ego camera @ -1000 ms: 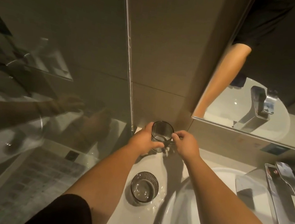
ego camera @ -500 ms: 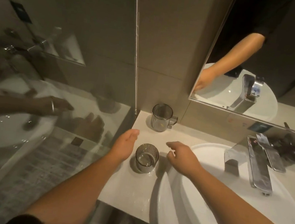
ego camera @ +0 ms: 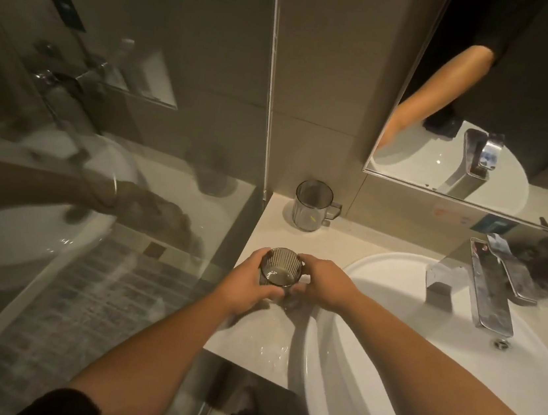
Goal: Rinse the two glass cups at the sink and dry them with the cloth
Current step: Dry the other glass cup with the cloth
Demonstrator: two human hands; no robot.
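Observation:
A ribbed glass cup [ego camera: 281, 269] stands upright on the wet counter, left of the basin. My left hand [ego camera: 245, 281] grips its left side and my right hand [ego camera: 321, 286] holds its right side, fingers curled round it. A second glass cup with a handle [ego camera: 311, 209] stands alone in the back corner of the counter, against the wall. No cloth shows in this view.
The white basin [ego camera: 366, 374] fills the right side, with a chrome tap [ego camera: 483, 288] at its back and a drain hole [ego camera: 501, 343]. A glass shower screen [ego camera: 96, 185] stands at the left. A mirror [ego camera: 503, 97] hangs above. The counter [ego camera: 263, 340] is wet.
A second ago both hands set the handled cup down in the back corner. They then drew back toward me and now hold the ribbed cup between them.

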